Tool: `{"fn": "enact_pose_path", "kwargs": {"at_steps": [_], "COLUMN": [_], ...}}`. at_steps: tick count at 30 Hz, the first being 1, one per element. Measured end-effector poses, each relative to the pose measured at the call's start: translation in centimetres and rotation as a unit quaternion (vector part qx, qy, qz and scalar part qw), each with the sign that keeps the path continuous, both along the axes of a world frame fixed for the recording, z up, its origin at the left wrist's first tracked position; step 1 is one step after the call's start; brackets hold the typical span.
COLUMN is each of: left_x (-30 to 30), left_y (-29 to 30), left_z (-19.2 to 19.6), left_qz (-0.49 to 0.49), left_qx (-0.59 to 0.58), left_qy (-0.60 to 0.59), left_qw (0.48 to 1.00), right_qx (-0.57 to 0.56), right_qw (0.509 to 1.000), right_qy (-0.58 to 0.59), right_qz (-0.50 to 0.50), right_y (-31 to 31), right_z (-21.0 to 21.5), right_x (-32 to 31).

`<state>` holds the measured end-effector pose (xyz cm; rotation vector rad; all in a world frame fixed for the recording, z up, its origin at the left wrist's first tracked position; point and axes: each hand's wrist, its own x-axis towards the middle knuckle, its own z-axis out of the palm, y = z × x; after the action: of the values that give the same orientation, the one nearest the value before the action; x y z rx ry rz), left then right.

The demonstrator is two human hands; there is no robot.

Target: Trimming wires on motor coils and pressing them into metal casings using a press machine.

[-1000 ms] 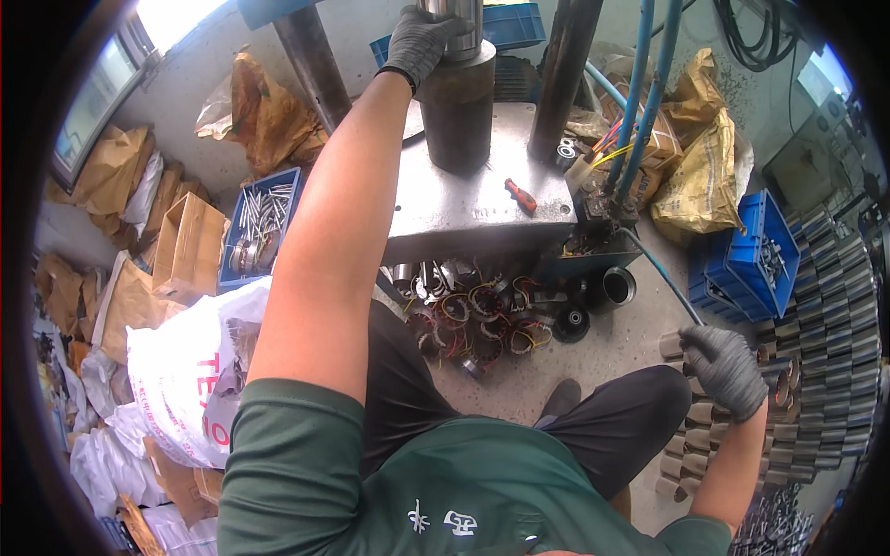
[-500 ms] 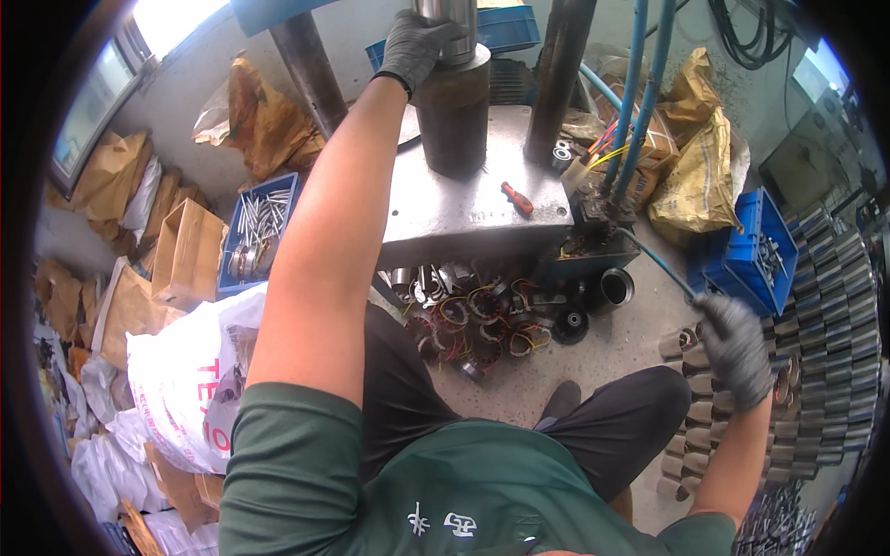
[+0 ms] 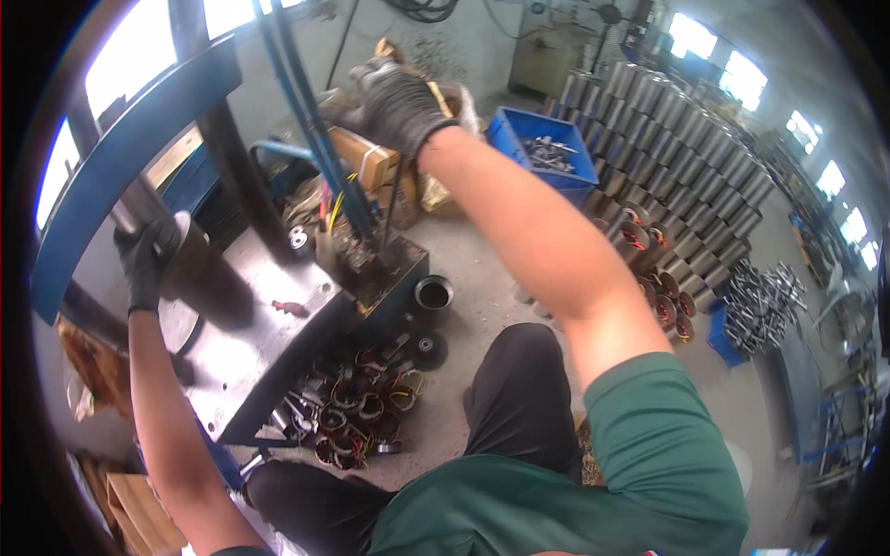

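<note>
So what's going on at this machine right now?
A seated person in grey work gloves is at a press. The left hand grips a dark metal cylinder standing on the press plate, while the right hand is raised up by the blue hoses. Wound motor parts lie on the floor below.

Daylight is pouring through windows [image 3: 742,69] along the far right wall as I'm sitting on the grey concrete floor [image 3: 491,250]. Rows of metal cylinders [image 3: 649,120] are standing far right, beside a blue crate [image 3: 547,153].
</note>
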<state>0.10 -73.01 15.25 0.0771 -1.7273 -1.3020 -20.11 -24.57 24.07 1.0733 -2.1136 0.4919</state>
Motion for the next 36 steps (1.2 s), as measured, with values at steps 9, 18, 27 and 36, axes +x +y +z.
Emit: {"fn": "enact_pose_path", "kwargs": {"at_steps": [9,18,27,36], "left_x": [5.7,13.3,14.8,14.5], "left_y": [10.7,19.2,20.6,23.2], "left_z": [-1.2,-17.5,-17.2,-14.9], "left_qz": [0.022,-0.129,-0.155,-0.091], "left_qx": [-0.057,0.486,0.511,0.533], "left_qy": [-0.011,0.108,0.14,0.131], "left_qw": [0.998,0.857,0.834,0.831], "right_qx": [-0.003,0.037,0.295,0.211], "right_qw": [0.973,0.986,0.954,0.914], "right_qy": [-0.208,-0.113,-0.027,-0.152], "right_qz": [-0.101,-0.117,0.053,0.311], "right_y": [1.9,5.7,12.6,-5.1], "right_z": [2.1,-1.0,-7.4,-10.6], "right_x": [2.3,2.0,15.5,23.6]}}
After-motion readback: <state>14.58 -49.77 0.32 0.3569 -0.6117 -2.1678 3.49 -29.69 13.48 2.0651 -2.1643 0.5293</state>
